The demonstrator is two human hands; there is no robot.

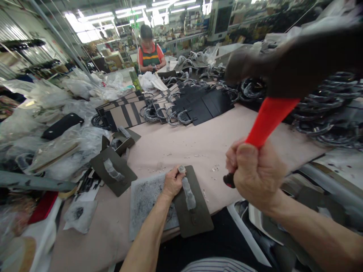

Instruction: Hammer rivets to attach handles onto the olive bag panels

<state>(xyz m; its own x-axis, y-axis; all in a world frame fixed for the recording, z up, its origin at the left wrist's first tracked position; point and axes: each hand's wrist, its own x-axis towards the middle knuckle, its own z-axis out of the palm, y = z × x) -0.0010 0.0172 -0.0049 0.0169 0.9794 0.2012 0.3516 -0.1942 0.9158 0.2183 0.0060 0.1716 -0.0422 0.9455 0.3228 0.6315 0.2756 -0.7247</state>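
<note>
Raised at the right, my right hand [256, 172] is wrapped round the red handle of a hammer [272, 117], whose dark head is blurred near the top right. My left hand [173, 183] grips a short metal punch [181, 169] upright by its top end. The punch's lower end is hidden by the fingers. Under that hand lies a dark olive panel [200, 221] with a plastic-wrapped handle [189, 193] on it. The panel partly covers a worn grey pad [147, 196] on the table.
To the left rests another olive panel [113, 172] with a wrapped handle. Black panels [207, 102] with wrapped handles are piled at the back of the pinkish table [227, 128]. Plastic bags [70, 151] heap at far left. Another person [151, 56] sits working behind the piles.
</note>
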